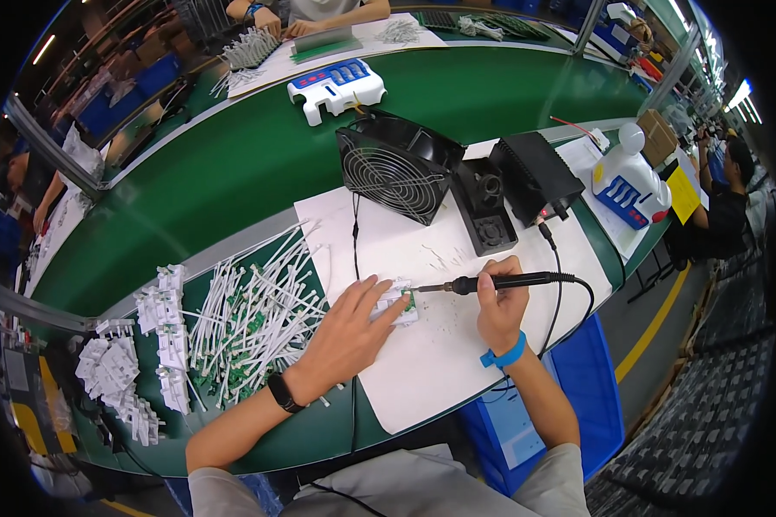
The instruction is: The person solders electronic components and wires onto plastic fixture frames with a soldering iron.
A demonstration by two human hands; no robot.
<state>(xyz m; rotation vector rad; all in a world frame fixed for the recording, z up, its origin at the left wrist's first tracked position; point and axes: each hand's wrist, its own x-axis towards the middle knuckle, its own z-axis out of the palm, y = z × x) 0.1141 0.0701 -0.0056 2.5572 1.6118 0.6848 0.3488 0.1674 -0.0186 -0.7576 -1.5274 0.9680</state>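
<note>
My right hand [502, 312] is closed around the black handle of a soldering iron [513, 282], which points left. Its metal tip reaches a small green circuit board [409, 302] seated in a white plastic housing [405, 316]; whether it touches is too small to tell. My left hand [347, 329] holds the housing down on the white work sheet [427, 388], fingers stretched over its left side and thumb hidden. Left of that hand lies a heap of white cable bundles [263, 302] with small green boards at their ends.
White plastic housings [172, 345] form a row and a pile at left. Behind the sheet stand a black fan [397, 164], an iron stand [485, 211] and a black soldering station [539, 177]. A white bottle [622, 185] stands right. A blue bin [591, 388] sits below the edge; a co-worker's hands [302, 28] appear across the green belt.
</note>
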